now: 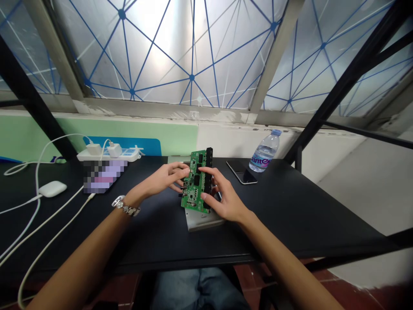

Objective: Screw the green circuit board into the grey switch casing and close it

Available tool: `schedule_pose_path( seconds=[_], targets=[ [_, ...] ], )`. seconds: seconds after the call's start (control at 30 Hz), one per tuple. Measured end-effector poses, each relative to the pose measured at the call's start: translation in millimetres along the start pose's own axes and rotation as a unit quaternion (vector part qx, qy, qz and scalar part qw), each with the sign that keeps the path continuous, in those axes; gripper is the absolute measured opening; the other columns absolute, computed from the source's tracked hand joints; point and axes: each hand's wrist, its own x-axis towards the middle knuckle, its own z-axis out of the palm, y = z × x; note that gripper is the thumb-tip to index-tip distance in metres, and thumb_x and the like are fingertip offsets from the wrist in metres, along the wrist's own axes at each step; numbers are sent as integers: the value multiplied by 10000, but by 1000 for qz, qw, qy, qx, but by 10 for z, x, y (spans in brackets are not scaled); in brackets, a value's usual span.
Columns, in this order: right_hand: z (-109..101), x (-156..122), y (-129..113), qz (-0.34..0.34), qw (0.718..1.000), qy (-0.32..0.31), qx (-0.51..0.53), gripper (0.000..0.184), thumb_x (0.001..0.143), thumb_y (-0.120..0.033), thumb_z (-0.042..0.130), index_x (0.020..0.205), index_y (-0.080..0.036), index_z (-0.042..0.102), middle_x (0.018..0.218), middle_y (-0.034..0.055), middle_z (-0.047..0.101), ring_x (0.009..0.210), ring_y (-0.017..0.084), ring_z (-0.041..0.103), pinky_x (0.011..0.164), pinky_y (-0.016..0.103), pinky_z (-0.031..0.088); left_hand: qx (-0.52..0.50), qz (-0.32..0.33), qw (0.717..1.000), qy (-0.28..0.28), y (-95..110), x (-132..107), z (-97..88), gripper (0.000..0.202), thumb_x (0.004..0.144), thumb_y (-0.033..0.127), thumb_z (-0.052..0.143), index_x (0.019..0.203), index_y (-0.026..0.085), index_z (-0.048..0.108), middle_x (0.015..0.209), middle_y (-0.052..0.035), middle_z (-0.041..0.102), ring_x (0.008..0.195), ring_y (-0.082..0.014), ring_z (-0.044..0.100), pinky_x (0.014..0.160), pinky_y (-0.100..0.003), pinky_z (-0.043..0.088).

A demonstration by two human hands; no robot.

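A green circuit board point(194, 189), with a row of black connectors along its right edge, is held tilted above a pale metal casing point(200, 224). My left hand point(172, 176) grips the board's left edge, its thumb resting near the face and its other fingers partly behind. Across from it, my right hand point(224, 198) is closed on the connector side, with thumb and index finger on the front. Its remaining fingers are partly hidden by the board. The casing lies flat on the black table point(155, 241), and the board covers much of it.
To the right stand a water bottle point(265, 151) and a dark phone point(241, 173). On the left are a white power strip point(130, 155) with chargers, a blurred-out phone-like item point(105, 176), a white earbud case point(52, 188) and loose white cables point(61, 206). Black frame posts point(342, 86) flank the table.
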Motion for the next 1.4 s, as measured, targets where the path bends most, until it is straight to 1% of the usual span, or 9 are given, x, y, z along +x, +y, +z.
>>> schedule_pose_path(
  seconds=[0.17,0.3,0.43,0.63,0.77,0.9,1.1,1.33,1.4],
  targets=[
    [74,8,-30,17,999,3,34,770,867,-321,722,1541,-366,351,1303,123,522,936,258,600,587,323,516,-25,22,999,-23,27,-22,72,704,815,544,735,1369,180,496,1306,-188,601,1099,-304,668,859,-456,609],
    [125,14,-52,22,999,-1,50,867,848,-370,764,1577,-402,296,1308,115,495,954,247,601,572,300,545,-26,33,998,-36,14,-32,110,791,787,504,777,1435,199,440,1325,-184,576,1161,-325,642,918,-470,574],
    [137,12,-47,-32,999,-7,29,881,864,-354,744,1600,-394,262,1220,110,517,901,216,576,560,282,563,4,50,998,-32,26,-36,148,780,780,445,802,1439,208,459,1345,-166,563,1245,-328,583,1011,-484,510],
    [79,-22,-28,-115,993,-13,-24,1103,693,-389,873,1609,-294,266,1394,147,498,943,221,624,549,280,572,14,95,995,-14,41,-31,147,621,840,446,746,1366,196,530,1427,-156,530,1340,-342,478,1015,-462,496],
    [53,-49,-45,-149,986,9,-79,983,709,-377,867,1557,-273,380,1407,129,558,948,210,680,628,291,589,6,95,995,3,38,-32,130,641,862,471,719,1391,192,487,1389,-165,542,1319,-354,494,966,-458,513],
    [58,-69,-51,-186,976,41,-106,862,764,-321,825,1527,-250,430,1333,111,657,947,201,719,679,287,600,-18,88,996,-5,15,-23,129,666,873,477,707,1411,195,435,1337,-165,559,1229,-336,562,928,-471,525],
    [61,-75,-66,-252,949,81,-169,777,750,-321,844,1448,-195,525,1135,105,766,900,209,759,725,294,621,-6,122,992,9,-99,46,162,718,803,490,772,1353,156,456,1265,-173,592,1179,-320,589,1008,-503,466],
    [102,-66,-82,-305,920,103,-225,579,804,-296,817,1319,-156,592,879,69,794,661,175,742,638,281,606,4,171,984,40,-58,49,201,725,741,482,806,1292,145,477,1200,-169,609,1172,-341,596,956,-490,489],
    [118,-68,-97,-306,917,103,-232,479,819,-293,807,1235,-152,616,855,71,784,669,180,739,643,288,597,-4,169,985,41,-53,47,204,714,743,484,802,1282,146,478,1190,-164,610,1176,-340,597,949,-478,490]
  ],
)
